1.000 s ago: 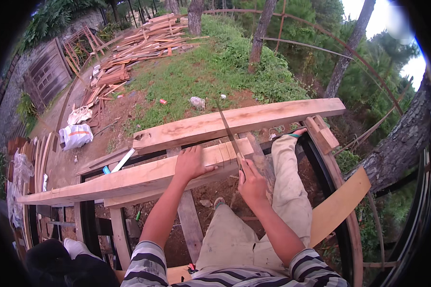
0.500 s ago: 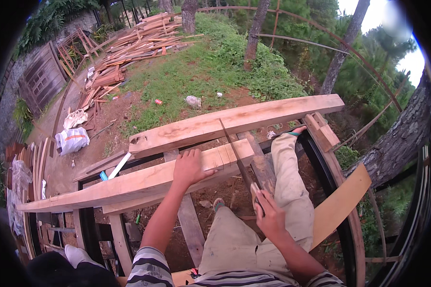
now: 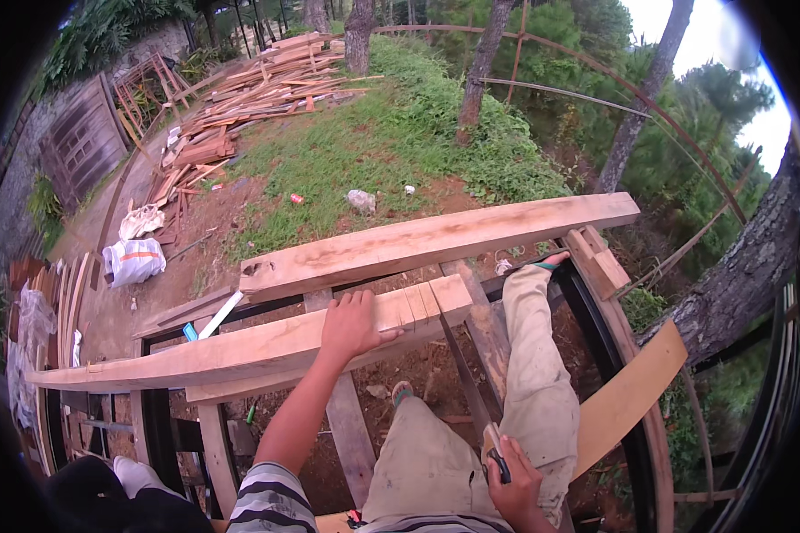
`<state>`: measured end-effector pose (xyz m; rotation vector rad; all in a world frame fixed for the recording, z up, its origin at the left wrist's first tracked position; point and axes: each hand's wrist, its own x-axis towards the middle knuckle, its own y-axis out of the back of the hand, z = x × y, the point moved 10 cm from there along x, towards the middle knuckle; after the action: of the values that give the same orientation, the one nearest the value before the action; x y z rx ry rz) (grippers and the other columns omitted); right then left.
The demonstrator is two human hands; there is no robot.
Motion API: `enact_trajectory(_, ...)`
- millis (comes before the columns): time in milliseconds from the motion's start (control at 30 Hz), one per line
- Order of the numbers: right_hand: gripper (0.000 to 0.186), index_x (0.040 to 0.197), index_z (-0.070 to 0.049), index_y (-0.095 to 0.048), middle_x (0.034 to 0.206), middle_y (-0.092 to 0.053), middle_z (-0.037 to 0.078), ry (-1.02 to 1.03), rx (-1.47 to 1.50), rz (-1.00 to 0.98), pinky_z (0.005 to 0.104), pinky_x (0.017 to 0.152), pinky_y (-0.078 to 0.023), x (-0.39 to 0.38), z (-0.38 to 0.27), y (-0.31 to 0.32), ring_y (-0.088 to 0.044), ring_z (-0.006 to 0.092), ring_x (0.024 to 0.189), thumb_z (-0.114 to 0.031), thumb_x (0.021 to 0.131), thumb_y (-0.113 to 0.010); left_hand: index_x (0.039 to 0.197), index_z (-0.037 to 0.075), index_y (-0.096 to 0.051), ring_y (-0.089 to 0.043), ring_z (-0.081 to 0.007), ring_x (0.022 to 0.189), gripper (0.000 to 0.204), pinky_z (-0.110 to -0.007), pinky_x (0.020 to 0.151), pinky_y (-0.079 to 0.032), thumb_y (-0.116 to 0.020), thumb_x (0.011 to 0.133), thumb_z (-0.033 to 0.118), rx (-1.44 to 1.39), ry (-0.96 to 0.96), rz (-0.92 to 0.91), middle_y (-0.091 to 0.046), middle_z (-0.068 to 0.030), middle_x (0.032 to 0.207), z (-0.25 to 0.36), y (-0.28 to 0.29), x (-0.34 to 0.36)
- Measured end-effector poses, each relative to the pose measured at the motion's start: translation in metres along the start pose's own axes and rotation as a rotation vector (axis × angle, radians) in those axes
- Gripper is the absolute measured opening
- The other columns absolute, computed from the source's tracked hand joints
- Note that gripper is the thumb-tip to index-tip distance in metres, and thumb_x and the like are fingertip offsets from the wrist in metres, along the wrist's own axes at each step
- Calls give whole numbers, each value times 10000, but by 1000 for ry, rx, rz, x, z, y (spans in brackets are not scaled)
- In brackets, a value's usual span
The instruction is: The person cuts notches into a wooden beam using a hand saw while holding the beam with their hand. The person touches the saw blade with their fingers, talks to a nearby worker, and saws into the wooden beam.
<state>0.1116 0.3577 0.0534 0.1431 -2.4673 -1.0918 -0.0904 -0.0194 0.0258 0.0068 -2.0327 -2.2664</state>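
My left hand (image 3: 357, 329) grips a pale timber beam (image 3: 196, 354), fingers over its top and thumb along the near side, left of several cut lines near its right end. My right hand (image 3: 513, 480) is closed on the handle of a handsaw (image 3: 471, 382), low in front of my right leg. The long blade slopes up to the beam, its tip at one of those lines. A second beam (image 3: 436, 235) lies parallel just behind.
A wooden and dark metal frame supports the beams. A thin board (image 3: 631, 391) slants at the right beside a tree trunk (image 3: 738, 266). A lumber pile (image 3: 249, 89), grass and white sacks (image 3: 135, 262) lie beyond. Dark fabric with something white shows at lower left.
My right hand has drawn the saw down toward my body, so less blade reaches above the beam. My left hand stays on the beam. The view has shifted slightly.
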Motion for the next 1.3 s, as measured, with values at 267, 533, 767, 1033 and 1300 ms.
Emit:
enact_trajectory(267,466,1418,-17,-699,1364,-739,164,8,-73,-8,499,888,-626,212,-10,-88,-758,429,1087,-98,967,-786,1322,11,-626,-691,-385,1288,1036,-527,1114,-507,-794,763,867,-25,-14,2,-720,-194,1364,3,-10,6)
enact_trajectory(533,528,1426,9,-706,1354,-749,220,-4,11,-8,452,913,-667,6,-5,6,-784,404,1155,-19,912,-829,1346,-3,-618,-687,-380,1299,1049,-524,1114,-512,-810,764,848,-16,-15,36,-716,-206,1373,-1,2,-1)
enact_trajectory(767,474,1437,8,-688,1406,-726,212,100,4,80,485,915,-645,188,4,-83,-774,425,1110,-97,982,-770,1376,-4,-624,-683,-366,1313,1084,-511,1123,-515,-791,763,874,-32,-33,27,-730,-208,1339,9,-7,9)
enact_trajectory(1033,541,1455,45,-659,1382,-724,228,123,7,34,458,828,-670,70,-1,-37,-792,417,1094,-33,940,-805,1342,-8,-617,-682,-380,1309,1044,-524,1109,-520,-809,770,843,-14,-3,10,-725,-217,1348,-2,-5,1)
enact_trajectory(1300,466,1422,40,-683,1368,-732,230,196,16,80,473,869,-655,134,4,-53,-775,441,1097,-32,970,-772,1306,-2,-641,-698,-355,1275,1033,-498,1102,-522,-789,771,870,3,-22,37,-742,-192,1305,8,-1,8)
